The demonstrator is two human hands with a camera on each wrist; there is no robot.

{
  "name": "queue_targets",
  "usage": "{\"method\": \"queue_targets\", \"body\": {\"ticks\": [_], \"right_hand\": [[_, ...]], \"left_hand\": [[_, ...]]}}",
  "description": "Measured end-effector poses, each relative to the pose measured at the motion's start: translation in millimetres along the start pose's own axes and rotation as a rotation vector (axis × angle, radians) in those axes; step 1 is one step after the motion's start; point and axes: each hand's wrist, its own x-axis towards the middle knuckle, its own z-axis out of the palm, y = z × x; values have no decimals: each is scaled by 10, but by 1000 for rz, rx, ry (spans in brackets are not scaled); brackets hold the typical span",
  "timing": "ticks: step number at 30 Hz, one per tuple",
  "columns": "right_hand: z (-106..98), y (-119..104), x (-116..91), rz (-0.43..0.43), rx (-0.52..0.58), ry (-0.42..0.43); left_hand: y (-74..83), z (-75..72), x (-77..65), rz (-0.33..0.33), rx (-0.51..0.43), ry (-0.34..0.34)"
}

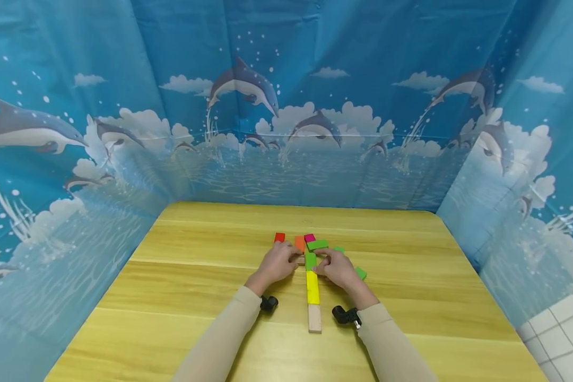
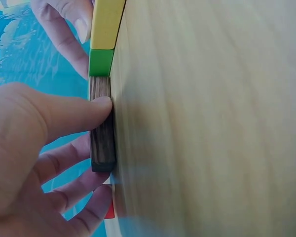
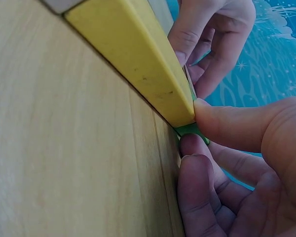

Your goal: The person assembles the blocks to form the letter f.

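Note:
A row of blocks runs toward the viewer: a green block, a yellow block and a pale wooden block. My left hand grips a dark brown wooden block, thumb on the near side and fingers behind. One end of it meets the green block in the left wrist view. On the other side, my right hand pinches the green block, its thumb at the corner of the yellow block. The green block is mostly hidden there.
Beyond the hands lie a red block, an orange block, a magenta block and a slanted green block. Another green block lies right of my right hand. A dolphin-print curtain surrounds the wooden table.

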Motion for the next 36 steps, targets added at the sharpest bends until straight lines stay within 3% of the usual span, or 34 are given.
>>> {"method": "queue_targets", "body": {"ticks": [23,36], "right_hand": [[-1,-27,8,3,4,1],[2,-10,12,18,31,-6]], "left_hand": [[-19,40,79,-13,-15,-5],[-6,33,45,-3,-46,-4]]}}
